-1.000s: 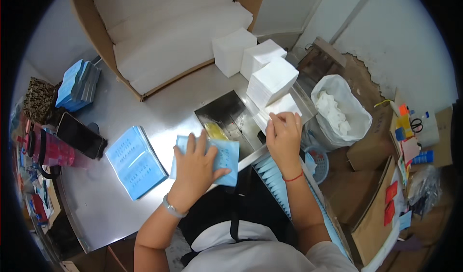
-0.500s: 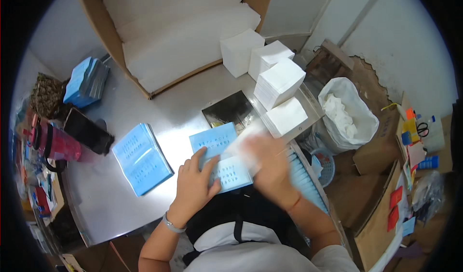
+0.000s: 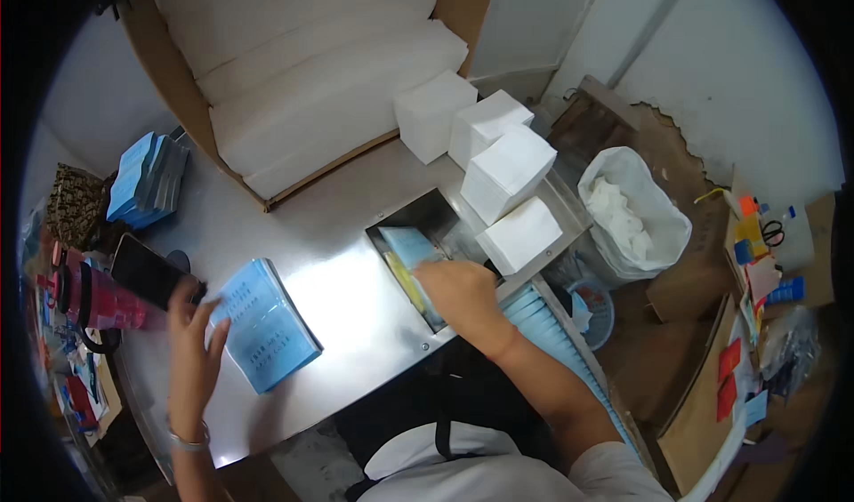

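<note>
1. The left hand (image 3: 194, 342) rests open on the blue packet stack (image 3: 265, 324) at the worktop's (image 3: 342, 262) near left.
2. The right hand (image 3: 461, 296) is closed on a blue packet (image 3: 407, 246) inside the metal slot (image 3: 418, 235).
3. Risk, as I judge it: pushed in crooked, the packet could jam or crumple.

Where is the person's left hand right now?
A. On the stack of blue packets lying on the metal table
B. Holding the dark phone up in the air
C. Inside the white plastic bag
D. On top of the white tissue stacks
A: the left hand rests on the edge of the blue packet stack on the metal table, while the right hand is at the recessed slot.
</note>
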{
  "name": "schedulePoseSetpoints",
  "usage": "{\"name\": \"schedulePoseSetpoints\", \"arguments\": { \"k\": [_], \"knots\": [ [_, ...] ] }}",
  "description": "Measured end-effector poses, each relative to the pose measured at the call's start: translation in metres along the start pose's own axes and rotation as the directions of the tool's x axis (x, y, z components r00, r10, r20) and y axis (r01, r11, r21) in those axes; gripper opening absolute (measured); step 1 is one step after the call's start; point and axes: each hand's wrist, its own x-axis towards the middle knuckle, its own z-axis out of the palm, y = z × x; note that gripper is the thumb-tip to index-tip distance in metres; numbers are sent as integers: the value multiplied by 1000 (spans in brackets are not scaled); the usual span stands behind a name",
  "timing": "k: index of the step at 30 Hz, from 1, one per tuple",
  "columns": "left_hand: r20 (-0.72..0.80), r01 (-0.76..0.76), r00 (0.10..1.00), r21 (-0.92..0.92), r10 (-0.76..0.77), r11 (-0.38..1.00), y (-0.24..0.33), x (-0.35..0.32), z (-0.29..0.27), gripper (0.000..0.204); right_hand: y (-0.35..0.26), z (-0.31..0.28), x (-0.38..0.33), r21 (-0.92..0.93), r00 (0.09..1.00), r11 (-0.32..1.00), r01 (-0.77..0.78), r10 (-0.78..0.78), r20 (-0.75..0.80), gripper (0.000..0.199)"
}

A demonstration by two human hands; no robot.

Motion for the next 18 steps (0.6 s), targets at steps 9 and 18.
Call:
{"name": "schedulePoseSetpoints", "arguments": {
  "k": [9, 18],
  "knots": [
    [-326, 109, 933, -142, -150, 984, 43, -72, 66, 43, 11, -57, -11, -210, 938, 934, -287, 230, -260, 24],
    [-277, 67, 960, 104, -36, 992, 17, -47, 75, 45, 32, -49, -16, -339, 951, 892, -298, 245, -190, 22]
  ]
}}
